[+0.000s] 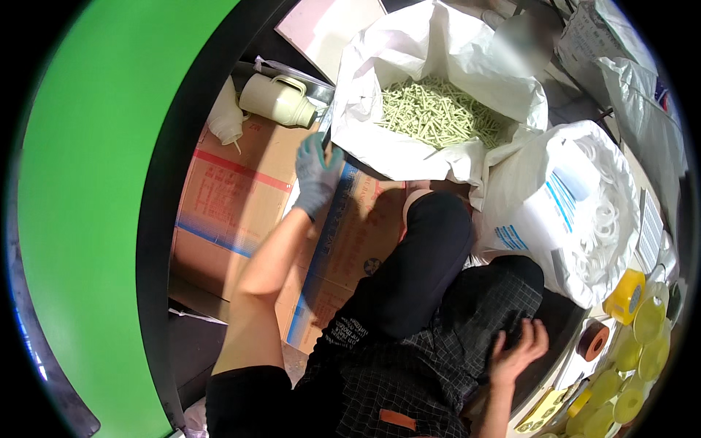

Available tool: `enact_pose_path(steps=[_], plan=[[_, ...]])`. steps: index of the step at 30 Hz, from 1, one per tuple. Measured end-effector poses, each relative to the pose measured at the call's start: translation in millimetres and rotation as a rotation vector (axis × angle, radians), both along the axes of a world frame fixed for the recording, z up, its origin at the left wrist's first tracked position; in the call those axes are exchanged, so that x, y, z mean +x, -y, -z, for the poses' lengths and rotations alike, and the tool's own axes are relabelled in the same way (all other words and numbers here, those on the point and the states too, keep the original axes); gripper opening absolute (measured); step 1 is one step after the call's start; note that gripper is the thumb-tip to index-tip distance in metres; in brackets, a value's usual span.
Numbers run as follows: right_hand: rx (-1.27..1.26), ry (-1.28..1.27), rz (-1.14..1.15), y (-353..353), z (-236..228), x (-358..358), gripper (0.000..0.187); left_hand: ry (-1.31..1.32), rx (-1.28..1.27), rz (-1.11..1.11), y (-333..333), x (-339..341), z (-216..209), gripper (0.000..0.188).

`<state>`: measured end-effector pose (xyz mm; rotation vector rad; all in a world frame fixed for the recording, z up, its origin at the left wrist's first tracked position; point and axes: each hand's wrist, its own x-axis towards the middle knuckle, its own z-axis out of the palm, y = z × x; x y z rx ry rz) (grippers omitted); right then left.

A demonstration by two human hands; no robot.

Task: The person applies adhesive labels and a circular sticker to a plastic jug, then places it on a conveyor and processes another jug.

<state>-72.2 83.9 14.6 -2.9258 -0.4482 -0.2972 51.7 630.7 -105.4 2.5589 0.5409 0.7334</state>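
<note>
The bare right hand (pixel 520 352) is loose and empty beside the checked apron (pixel 438 365). The gloved left hand (pixel 318 175) reaches out, thumb apart, nothing seen in it, near the white sack (pixel 409 162) of pale green sticks (pixel 438 112). Reaching seems the step now; going further calls for dodging the sack's floppy rim. Rings (pixel 602 219) fill another sack (pixel 511 197); a cream jug (pixel 274 100) lies beyond.

Room over cardboard (pixel 234 193) — cream jug (pixel 270 100), pellet sack (pixel 398 159) block beyond.
</note>
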Motion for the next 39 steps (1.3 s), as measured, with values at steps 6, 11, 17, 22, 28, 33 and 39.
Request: enact_pose_path(steps=[6, 11, 17, 22, 28, 33, 39], plan=[[0.17, -0.107, 0.174, -45.9, -2.2, 2.8, 0.047, -0.187, -0.128, -0.089, -138.5, 133.7, 95.7, 0.058], [0.114, -0.144, 0.091, -57.6, -2.4, 47.8, 0.047, -0.391, -0.118, 0.006, -179.4, 203.1, 216.6, 0.058], [0.194, -0.146, 0.065, -57.4, 15.9, 45.6, 0.044, -0.409, -0.075, -0.006, -148.8, 207.8, 207.1, 0.058], [0.259, -0.121, 0.086, -65.6, 7.0, 37.0, 0.045, -0.264, -0.157, 0.062, -100.6, 157.1, 150.8, 0.059], [0.34, -0.014, 0.017, -67.2, 6.1, 29.2, 0.045, -0.101, -0.264, 0.178, 2.7, 45.4, 15.4, 0.059], [0.95, -0.249, -0.262, -139.7, -16.6, 32.0, 0.068, -0.052, -0.366, 0.283, 84.0, -59.2, -91.5, 0.06], [1.789, -0.784, -0.217, -182.9, -11.7, 25.2, 0.091, -0.193, -0.431, 0.688, 146.9, -134.3, -153.6, 0.06]])
